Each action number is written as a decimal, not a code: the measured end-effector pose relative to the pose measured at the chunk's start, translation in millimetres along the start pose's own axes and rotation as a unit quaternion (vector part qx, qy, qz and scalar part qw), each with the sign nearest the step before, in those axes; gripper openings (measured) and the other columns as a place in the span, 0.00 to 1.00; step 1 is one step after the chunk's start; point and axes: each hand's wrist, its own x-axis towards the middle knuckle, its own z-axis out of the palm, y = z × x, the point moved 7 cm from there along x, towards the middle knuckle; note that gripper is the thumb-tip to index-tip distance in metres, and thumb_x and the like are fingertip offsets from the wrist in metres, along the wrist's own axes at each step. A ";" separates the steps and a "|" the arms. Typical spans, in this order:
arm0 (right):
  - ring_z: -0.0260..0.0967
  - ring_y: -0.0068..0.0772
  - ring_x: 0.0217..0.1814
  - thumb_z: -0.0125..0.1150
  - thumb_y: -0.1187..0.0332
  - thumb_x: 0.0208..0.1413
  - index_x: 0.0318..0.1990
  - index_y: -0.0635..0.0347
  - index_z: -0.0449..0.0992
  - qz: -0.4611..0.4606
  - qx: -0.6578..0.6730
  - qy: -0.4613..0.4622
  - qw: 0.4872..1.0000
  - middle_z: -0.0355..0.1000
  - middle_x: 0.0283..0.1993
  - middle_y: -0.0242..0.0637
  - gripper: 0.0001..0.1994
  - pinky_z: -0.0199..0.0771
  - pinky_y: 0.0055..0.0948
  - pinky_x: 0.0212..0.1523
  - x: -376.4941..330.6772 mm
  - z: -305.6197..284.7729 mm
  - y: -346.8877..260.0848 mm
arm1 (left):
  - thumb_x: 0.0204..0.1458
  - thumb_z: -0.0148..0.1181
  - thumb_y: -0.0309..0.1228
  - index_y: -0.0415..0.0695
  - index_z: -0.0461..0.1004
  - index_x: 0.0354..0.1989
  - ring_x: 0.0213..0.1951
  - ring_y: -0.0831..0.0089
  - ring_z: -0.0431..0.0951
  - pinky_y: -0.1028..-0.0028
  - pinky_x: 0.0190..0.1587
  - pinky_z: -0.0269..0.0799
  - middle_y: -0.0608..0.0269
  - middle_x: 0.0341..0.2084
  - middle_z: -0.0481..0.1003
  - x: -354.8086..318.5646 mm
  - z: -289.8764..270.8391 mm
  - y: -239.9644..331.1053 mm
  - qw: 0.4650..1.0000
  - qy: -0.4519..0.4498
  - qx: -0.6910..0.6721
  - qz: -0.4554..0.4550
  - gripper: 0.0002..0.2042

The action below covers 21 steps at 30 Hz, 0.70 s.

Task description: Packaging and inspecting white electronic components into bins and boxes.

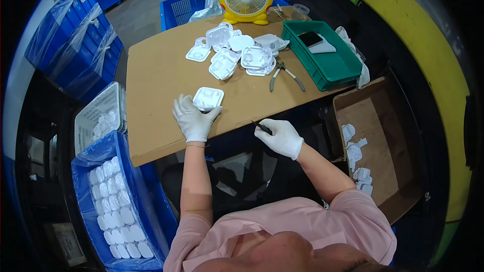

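A white moulded plastic part (208, 98) with rounded corners lies at the near side of the cardboard-covered table (156, 85). My left hand (195, 121), in a white glove, rests at its near edge, fingers and thumb spread around its left and near sides; whether it presses on the part cannot be seen. In my gloved right hand (282, 137), just off the table's front edge, is a small black-handled pointed tool (263, 129), its thin tip toward the left. Several similar white plastic parts (222, 63) lie heaped farther back. Cutting pliers (286, 74) with pale handles lie right of the heap.
At the back stands a yellow fan (245, 0). A green tray (327, 73) holds a dark flat object. To the right, a cardboard box (378, 146) contains white scraps. On the left are a blue lined crate (119, 146) with rows of white parts and a white basket (98, 100).
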 end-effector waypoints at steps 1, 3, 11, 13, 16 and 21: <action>0.73 0.38 0.32 0.57 0.62 0.54 0.38 0.66 0.75 -0.003 0.004 0.001 1.000 0.74 0.31 0.46 0.14 0.70 0.29 0.36 0.7 -0.5 1.2 | 0.26 0.78 0.44 0.37 0.60 0.47 0.56 0.48 0.61 0.58 0.57 0.60 0.45 0.50 0.64 0.2 0.9 2.5 0.999 -0.003 0.037 0.008 0.41; 0.73 0.45 0.35 0.56 0.60 0.54 0.38 0.64 0.75 0.010 0.007 -0.002 1.000 0.74 0.32 0.48 0.14 0.71 0.33 0.37 2.6 -3.3 8.9 | 0.26 0.77 0.43 0.38 0.63 0.45 0.53 0.50 0.63 0.59 0.55 0.62 0.47 0.48 0.65 2.3 0.6 3.1 1.000 0.003 -0.012 0.007 0.38; 0.73 0.28 0.40 0.57 0.67 0.54 0.41 0.65 0.74 -0.004 0.035 0.116 0.993 0.75 0.37 0.40 0.12 0.69 0.26 0.43 48.8 -29.7 54.8 | 0.28 0.76 0.39 0.39 0.70 0.29 0.40 0.56 0.69 0.62 0.44 0.68 0.55 0.34 0.70 5.3 11.1 9.7 0.994 -0.099 -0.040 0.039 0.24; 0.72 0.27 0.41 0.57 0.68 0.53 0.43 0.65 0.74 0.011 0.084 0.162 0.983 0.74 0.38 0.41 0.12 0.69 0.26 0.44 74.1 -42.7 65.1 | 0.30 0.75 0.37 0.39 0.71 0.31 0.41 0.55 0.69 0.61 0.45 0.67 0.54 0.35 0.71 7.2 13.7 6.3 0.993 -0.096 -0.057 0.032 0.23; 0.72 0.28 0.44 0.57 0.67 0.54 0.46 0.66 0.72 -0.003 0.062 0.243 0.968 0.74 0.40 0.41 0.15 0.69 0.25 0.47 109.9 -64.8 72.9 | 0.32 0.74 0.35 0.39 0.71 0.34 0.42 0.55 0.70 0.61 0.47 0.68 0.53 0.37 0.71 6.7 14.4 6.6 0.995 -0.061 -0.067 0.048 0.21; 0.67 0.45 0.58 0.58 0.61 0.52 0.54 0.65 0.70 -0.027 0.152 0.264 0.952 0.70 0.53 0.51 0.24 0.63 0.31 0.57 165.7 -64.0 94.9 | 0.40 0.68 0.30 0.39 0.72 0.39 0.45 0.54 0.70 0.61 0.49 0.67 0.52 0.40 0.72 6.4 23.9 1.6 0.995 -0.051 -0.076 0.048 0.17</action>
